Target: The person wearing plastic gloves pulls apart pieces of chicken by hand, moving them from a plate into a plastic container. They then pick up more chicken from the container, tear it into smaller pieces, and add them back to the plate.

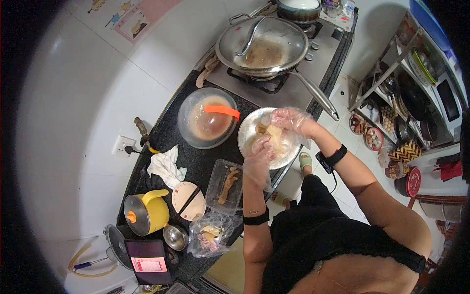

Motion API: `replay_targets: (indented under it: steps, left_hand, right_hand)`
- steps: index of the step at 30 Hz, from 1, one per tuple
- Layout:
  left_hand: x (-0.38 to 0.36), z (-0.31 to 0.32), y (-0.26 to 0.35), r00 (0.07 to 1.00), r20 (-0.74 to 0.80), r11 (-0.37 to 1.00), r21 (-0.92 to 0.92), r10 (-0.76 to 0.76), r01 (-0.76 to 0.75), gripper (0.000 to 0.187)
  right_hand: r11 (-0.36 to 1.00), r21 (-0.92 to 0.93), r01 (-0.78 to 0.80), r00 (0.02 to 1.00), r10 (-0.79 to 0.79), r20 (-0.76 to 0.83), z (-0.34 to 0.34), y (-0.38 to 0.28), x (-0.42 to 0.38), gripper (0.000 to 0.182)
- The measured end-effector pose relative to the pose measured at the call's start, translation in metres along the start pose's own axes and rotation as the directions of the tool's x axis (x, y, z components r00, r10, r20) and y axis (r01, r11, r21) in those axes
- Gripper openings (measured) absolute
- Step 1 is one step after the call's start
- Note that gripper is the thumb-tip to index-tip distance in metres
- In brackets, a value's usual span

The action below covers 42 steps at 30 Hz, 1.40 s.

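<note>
Both of my hands wear clear plastic gloves over a silvery-white bowl [246, 128]. My left hand [260, 153] and my right hand [292, 121] are closed on a pale yellow piece of meat [278, 141], perhaps poultry; the fingers partly cover it. A small brownish bit [261, 129] shows by the bowl's inner side. Left of the bowl stands a clear plastic basin [183, 120] of cloudy brownish liquid, with an orange-handled utensil [221, 111] in it. Nearer me, a clear box [212, 192] contains a brown piece shaped like a chicken foot [228, 186].
A lidded pan [264, 46] sits on the stove, its long handle [318, 95] reaching past the counter edge. Along the counter are a white cloth [167, 166], a yellow pot [155, 210], chopsticks on a plate [182, 209], a bag of meat [209, 237] and a tablet [147, 259].
</note>
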<state>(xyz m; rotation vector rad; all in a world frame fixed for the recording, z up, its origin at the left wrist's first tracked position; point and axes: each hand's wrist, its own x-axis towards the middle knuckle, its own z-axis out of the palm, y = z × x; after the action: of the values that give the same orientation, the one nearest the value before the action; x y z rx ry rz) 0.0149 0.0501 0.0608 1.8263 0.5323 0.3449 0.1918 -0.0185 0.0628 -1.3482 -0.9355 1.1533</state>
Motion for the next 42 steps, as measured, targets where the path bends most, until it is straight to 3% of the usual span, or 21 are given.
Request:
replay_targets:
  steps: [1,2,5,7,8,11,13,14,16,20,22,26,29,30,31,32,33,34,38,40,42]
  left_hand:
    - [0.001,0.004,0.000,0.980,-0.023,0.914,-0.364,-0.200,0.178,0.034]
    - [0.001,0.007,-0.001,0.922,0.030,0.672,-0.676,-0.387,0.304,0.030]
    - [0.002,0.008,-0.005,0.882,-0.052,0.722,-0.597,-0.469,0.349,0.023]
    - [0.000,0.005,0.002,0.892,-0.075,0.757,-0.564,-0.445,0.330,0.023]
    - [-0.001,0.004,0.004,0.902,-0.098,0.789,-0.530,-0.421,0.311,0.023]
    - [0.000,0.009,-0.011,0.897,-0.102,0.703,-0.660,-0.431,0.263,0.024]
    - [-0.003,0.009,0.001,0.900,-0.131,0.731,-0.636,-0.416,0.245,0.022]
    - [-0.004,0.008,0.006,0.903,-0.158,0.758,-0.611,-0.399,0.228,0.020]
    - [-0.004,0.007,0.010,0.901,-0.164,0.774,-0.587,-0.403,0.239,0.020]
    - [-0.006,0.007,0.003,0.902,-0.199,0.808,-0.545,-0.383,0.223,0.017]
    - [-0.006,0.007,-0.003,0.892,-0.201,0.791,-0.566,-0.404,0.231,0.017]
    - [-0.007,0.006,-0.001,0.869,-0.239,0.803,-0.540,-0.433,0.252,0.016]
    - [-0.007,0.007,0.010,0.846,-0.259,0.782,-0.568,-0.465,0.256,0.017]
    - [-0.008,0.006,0.007,0.847,-0.259,0.783,-0.567,-0.465,0.256,0.017]
    - [-0.008,0.003,0.001,0.882,-0.255,0.861,-0.436,-0.396,0.261,0.020]
    - [-0.009,0.000,-0.002,0.914,-0.239,0.921,-0.295,-0.328,0.253,0.022]
    - [-0.009,-0.001,-0.001,0.915,-0.238,0.922,-0.294,-0.327,0.253,0.022]
    - [-0.010,-0.002,0.003,0.931,-0.229,0.956,-0.143,-0.284,0.257,0.022]
    - [-0.015,-0.011,0.018,0.978,-0.133,0.940,0.283,-0.159,0.191,0.027]
    - [-0.018,-0.014,0.021,0.981,-0.139,0.944,0.284,-0.134,0.170,0.027]
    - [-0.018,-0.017,0.017,0.983,-0.146,0.947,0.285,-0.109,0.148,0.028]
  right_hand:
    - [1.000,-0.015,-0.001,1.000,0.001,0.022,0.000,-0.001,0.000,0.024]
    - [1.000,-0.016,0.000,1.000,0.001,0.021,0.000,0.001,0.000,0.024]
    - [0.991,0.120,0.056,0.997,-0.062,0.046,-0.001,0.007,0.001,0.031]
    - [0.970,0.152,-0.192,0.981,0.190,0.028,0.000,-0.003,0.000,0.036]
    - [0.970,0.151,-0.192,0.981,0.190,0.028,0.001,-0.010,-0.003,0.036]
    - [0.990,0.022,-0.137,0.991,0.137,0.008,0.008,-0.019,-0.011,0.034]
    - [0.984,0.026,0.173,0.982,-0.175,0.068,0.009,-0.003,-0.012,0.032]
    - [0.984,0.026,0.174,0.982,-0.175,0.069,0.005,0.003,-0.012,0.032]
    - [0.997,0.062,0.055,0.990,-0.063,0.128,0.001,0.004,-0.013,0.030]
    - [0.997,0.079,0.009,0.994,-0.017,0.108,0.005,0.006,-0.014,0.029]
    - [0.998,0.050,-0.027,0.999,0.029,-0.035,0.013,0.001,-0.017,0.027]
    - [0.989,-0.103,0.104,0.990,-0.113,-0.080,0.005,0.023,-0.012,0.027]
    - [0.988,-0.151,-0.031,0.997,0.021,-0.068,0.007,0.004,-0.018,0.030]
    - [0.984,-0.131,-0.122,0.991,0.127,0.030,0.005,-0.002,-0.017,0.027]
    - [0.970,-0.119,-0.214,0.965,0.229,0.130,0.005,-0.007,-0.017,0.023]
    - [0.970,-0.118,-0.213,0.965,0.228,0.129,0.007,-0.010,-0.019,0.023]
    - [0.959,-0.276,-0.060,0.978,0.111,0.174,0.011,-0.011,-0.022,0.022]
    - [0.903,-0.418,0.100,0.972,0.002,0.237,0.014,-0.012,-0.024,0.022]
    - [0.814,-0.556,0.167,0.953,0.011,0.302,0.016,-0.013,-0.026,0.024]
    - [0.649,-0.635,0.420,0.883,-0.131,0.450,0.019,-0.017,-0.023,0.022]
    - [0.675,-0.637,0.372,0.901,-0.097,0.423,0.021,-0.014,-0.023,0.021]
